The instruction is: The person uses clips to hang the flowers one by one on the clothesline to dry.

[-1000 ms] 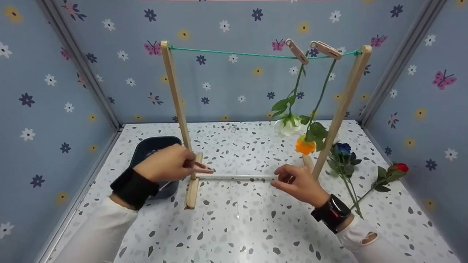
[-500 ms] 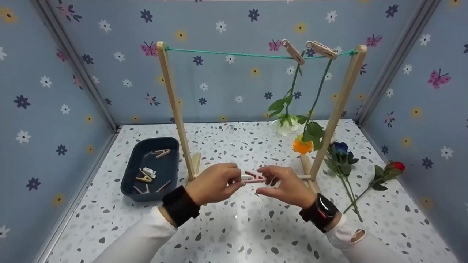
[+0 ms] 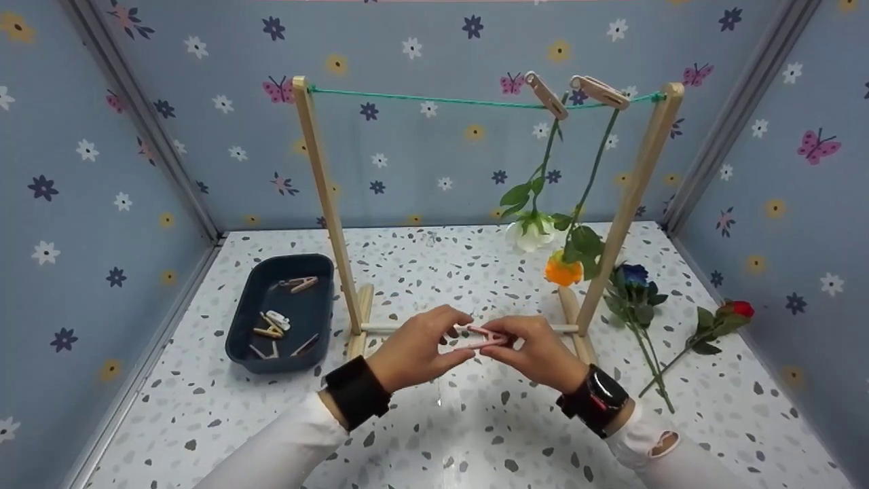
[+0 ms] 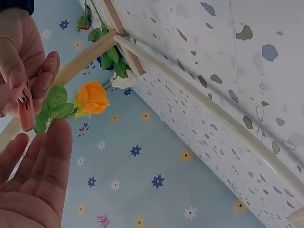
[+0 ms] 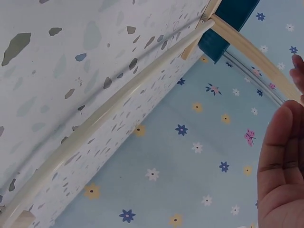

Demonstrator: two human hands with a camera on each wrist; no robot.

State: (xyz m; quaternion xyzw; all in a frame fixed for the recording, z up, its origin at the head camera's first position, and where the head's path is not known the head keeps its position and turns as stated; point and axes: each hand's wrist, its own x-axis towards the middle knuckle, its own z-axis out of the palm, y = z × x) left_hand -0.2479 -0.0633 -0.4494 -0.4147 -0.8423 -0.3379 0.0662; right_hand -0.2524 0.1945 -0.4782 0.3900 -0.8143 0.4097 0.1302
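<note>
A pink clothespin (image 3: 487,337) is pinched in my right hand (image 3: 540,353) above the white crossbar, its two legs pointing left. My left hand (image 3: 421,346) is close beside it, thumb and fingers spread around the leg ends. In the left wrist view, the left hand (image 4: 35,185) has relaxed fingers just below the clothespin (image 4: 26,109), which the right hand (image 4: 23,57) holds. Whether the left thumb touches a leg is unclear. At the right wrist view's edge, part of the right hand (image 5: 280,171) shows, and the clothespin is out of sight.
A wooden frame (image 3: 326,204) carries a green string (image 3: 421,99). Two clothespins on it hold a white rose (image 3: 531,232) and an orange rose (image 3: 563,269), heads down. A dark bin (image 3: 237,333) with several clothespins stands left; a blue rose (image 3: 634,275) and a red rose (image 3: 741,310) lie right.
My left hand has carried the pink clothespin from beside the bin to the middle. The right hand has taken hold of it, and the left fingers have loosened and spread.
</note>
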